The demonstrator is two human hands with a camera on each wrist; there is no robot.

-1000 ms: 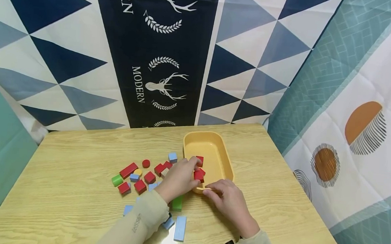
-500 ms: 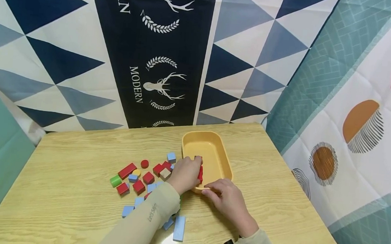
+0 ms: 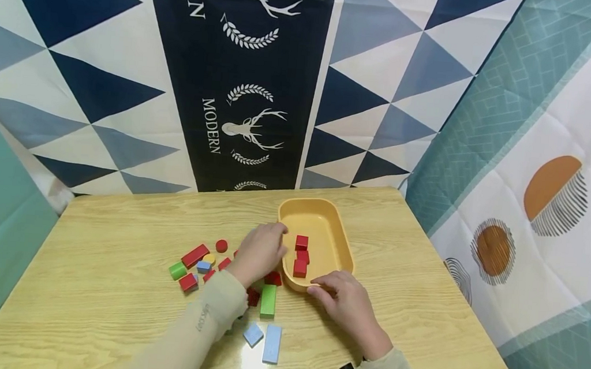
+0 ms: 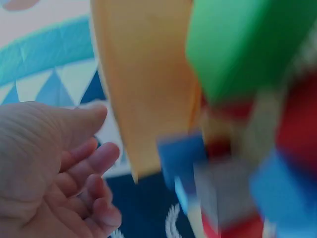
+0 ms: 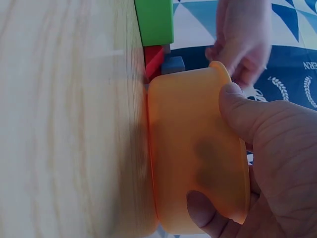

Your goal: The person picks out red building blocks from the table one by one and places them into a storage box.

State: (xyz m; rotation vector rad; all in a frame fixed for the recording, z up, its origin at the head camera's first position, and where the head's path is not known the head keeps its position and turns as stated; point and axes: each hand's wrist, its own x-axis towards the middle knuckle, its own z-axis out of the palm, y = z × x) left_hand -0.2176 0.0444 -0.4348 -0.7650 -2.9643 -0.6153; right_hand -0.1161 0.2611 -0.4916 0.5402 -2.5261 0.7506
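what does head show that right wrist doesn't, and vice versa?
Head only: three red blocks inside the yellow tray, plus a green cylinder, a yellow disc and a flat light-blue plank on the tabletop.

Right wrist only: the tray's near outer wall seen side-on, a right-hand fingertip against it, and dark patches on it; can't tell if those are shadows or contents.

Both: left hand, right hand at the tray rim, the rectangular green block, triangle-patterned fabric.

Left hand (image 3: 259, 252) now off the red blocks (image 3: 300, 267), out at the left tray rim (image 3: 280, 213), contact unclear
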